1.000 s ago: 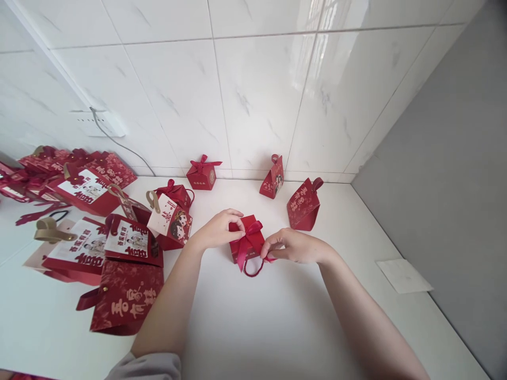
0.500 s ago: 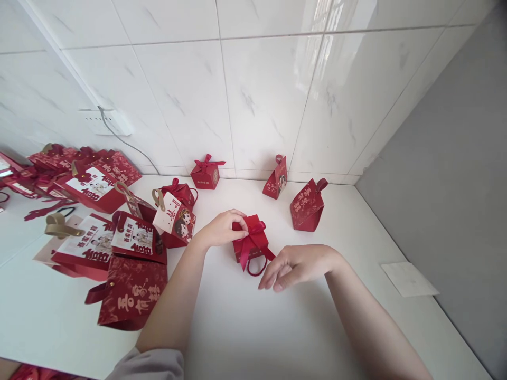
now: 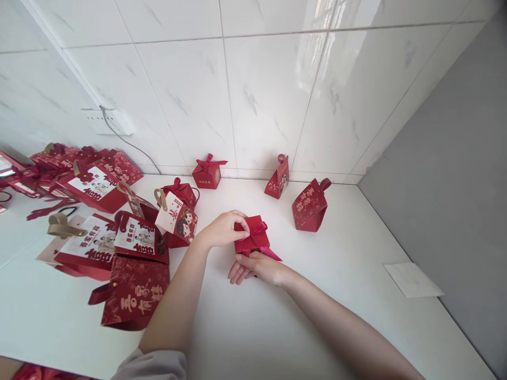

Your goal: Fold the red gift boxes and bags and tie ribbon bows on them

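A small red gift box (image 3: 242, 246) with a red ribbon bow (image 3: 259, 228) on its top stands on the white table. At the bow's left side my left hand (image 3: 226, 230) is pinched closed on a loop of the ribbon. My right hand (image 3: 261, 268) is in front of the box, palm partly up, its fingers stretched out and the thumb apart from them. A ribbon tail shows between thumb and fingers, not visibly gripped. Another tail (image 3: 271, 254) points right above this hand. The red cord handle is hidden behind the right hand.
Along the tiled wall stand a ribboned red box (image 3: 206, 177), a narrow red box (image 3: 278, 179) and a larger red box (image 3: 310, 208). Several red and white gift boxes (image 3: 137, 293) crowd the left. A white plate (image 3: 414, 279) lies at the right edge by the grey wall.
My right hand has moved left and is now in front of the box, covering the cord handle and a hanging ribbon tail. My left hand keeps its pinch on the bow.
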Demonstrator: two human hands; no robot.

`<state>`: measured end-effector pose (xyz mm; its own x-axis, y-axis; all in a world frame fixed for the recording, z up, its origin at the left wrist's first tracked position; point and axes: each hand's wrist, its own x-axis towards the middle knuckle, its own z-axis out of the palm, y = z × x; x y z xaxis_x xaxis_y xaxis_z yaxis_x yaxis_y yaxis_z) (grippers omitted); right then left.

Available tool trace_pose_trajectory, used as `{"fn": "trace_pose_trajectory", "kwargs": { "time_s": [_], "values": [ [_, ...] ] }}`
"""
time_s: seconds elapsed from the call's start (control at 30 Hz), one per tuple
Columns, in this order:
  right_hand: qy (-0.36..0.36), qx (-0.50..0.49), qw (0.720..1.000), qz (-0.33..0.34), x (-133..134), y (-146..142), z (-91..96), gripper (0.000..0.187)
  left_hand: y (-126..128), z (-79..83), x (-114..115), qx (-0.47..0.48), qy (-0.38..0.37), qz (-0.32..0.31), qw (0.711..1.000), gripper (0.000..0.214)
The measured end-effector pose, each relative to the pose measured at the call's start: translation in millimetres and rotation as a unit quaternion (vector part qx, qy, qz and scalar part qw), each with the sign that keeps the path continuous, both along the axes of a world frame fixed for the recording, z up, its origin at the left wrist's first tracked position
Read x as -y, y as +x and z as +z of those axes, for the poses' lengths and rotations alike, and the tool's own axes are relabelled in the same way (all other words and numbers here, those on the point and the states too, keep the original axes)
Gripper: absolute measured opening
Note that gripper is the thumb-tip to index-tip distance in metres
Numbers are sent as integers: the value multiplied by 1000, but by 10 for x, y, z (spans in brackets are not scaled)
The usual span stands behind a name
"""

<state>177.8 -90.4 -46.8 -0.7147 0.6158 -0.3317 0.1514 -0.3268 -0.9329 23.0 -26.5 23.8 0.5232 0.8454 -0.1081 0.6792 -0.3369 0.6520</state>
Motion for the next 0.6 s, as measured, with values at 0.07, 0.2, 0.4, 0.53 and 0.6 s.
{"fn": "trace_pose_trajectory", "kwargs": {
  "time_s": [0.07, 0.2, 0.4, 0.53, 0.6],
  "values": [
    [57, -19, 998, -1, 4, 16, -7, 57, 3, -7, -1, -1, 1, 2, 1000, 20],
    [123, -3, 992, 15, -6, 105, 43, 54, 3, -11, -2, -2, 1, 2, 1000, 19],
    [147, 24, 988, 29, -11, 139, 78, 52, -1, -21, -8, 2, 0, -2, 1000, 18],
    [139, 36, 989, 35, -6, 122, 55, 50, 5, -22, -1, 10, -11, 3, 1000, 20],
    [138, 35, 989, 39, -11, 124, 48, 50, 8, -21, 2, 11, -15, 5, 1000, 21]
  ]
}}
